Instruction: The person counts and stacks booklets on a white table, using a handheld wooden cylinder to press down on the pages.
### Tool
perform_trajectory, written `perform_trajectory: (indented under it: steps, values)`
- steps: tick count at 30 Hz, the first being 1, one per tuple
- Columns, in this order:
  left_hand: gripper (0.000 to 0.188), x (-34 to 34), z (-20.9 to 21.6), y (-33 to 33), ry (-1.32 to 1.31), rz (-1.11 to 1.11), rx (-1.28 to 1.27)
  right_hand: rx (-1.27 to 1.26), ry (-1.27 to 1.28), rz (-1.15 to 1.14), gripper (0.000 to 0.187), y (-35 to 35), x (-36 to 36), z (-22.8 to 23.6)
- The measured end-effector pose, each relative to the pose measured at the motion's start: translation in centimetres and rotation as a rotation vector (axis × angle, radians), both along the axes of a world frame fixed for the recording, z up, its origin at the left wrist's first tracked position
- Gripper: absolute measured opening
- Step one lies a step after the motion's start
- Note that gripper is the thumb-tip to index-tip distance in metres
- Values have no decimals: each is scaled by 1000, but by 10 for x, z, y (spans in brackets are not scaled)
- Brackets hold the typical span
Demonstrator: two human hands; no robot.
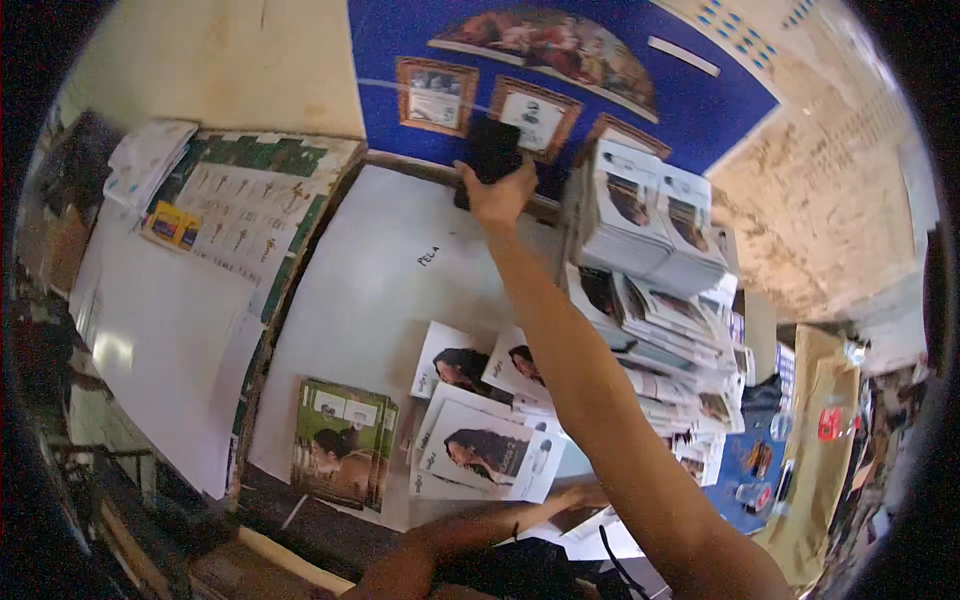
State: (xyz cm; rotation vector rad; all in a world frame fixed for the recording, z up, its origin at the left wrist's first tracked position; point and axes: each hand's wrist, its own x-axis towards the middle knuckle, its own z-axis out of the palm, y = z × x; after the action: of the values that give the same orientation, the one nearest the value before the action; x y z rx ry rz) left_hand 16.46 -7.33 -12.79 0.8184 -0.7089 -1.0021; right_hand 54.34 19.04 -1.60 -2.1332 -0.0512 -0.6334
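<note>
My right hand (503, 193) reaches across to the far edge of the table, its thumb and fingers spread round the sides of a black, flat, phone-like object (493, 146) in front of the blue wall. My left arm crosses low from the left, and my left hand (580, 496) is partly covered by my right forearm, so its fingers are hidden. White leaflets with a dark-haired figure (475, 455) lie loosely overlapped near the middle. Left of them sits a small pile of green leaflets (342, 445).
Tall stacks of printed leaflets (640, 225) stand at the right. Beyond them are a blue surface (735, 460), a clear bottle with a red label (832, 422) and brown paper (815, 480). A large white sheet (170, 320) covers a green-edged board at the left. Framed pictures (437, 95) hang behind.
</note>
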Motion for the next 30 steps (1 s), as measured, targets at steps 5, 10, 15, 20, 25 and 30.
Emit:
perform_trajectory:
  steps: [5,10,15,20,25,30]
  values:
    - [64,29,6,-25,27,-64,32,201,-321,113,92,-35,-42,125]
    - [66,35,-9,0,183,-55,37,28,-801,535,60,-134,-217,272]
    - [69,32,8,6,335,-55,-140,-421,-930,239,55,-341,-412,307]
    - [82,-31,92,12,612,218,-271,94,-234,-67,33,-446,-536,180]
    - [77,-69,126,47,354,397,-189,161,170,219,44,-389,-562,99]
    - [61,-90,122,67,402,525,-87,141,226,379,51,-361,-539,57]
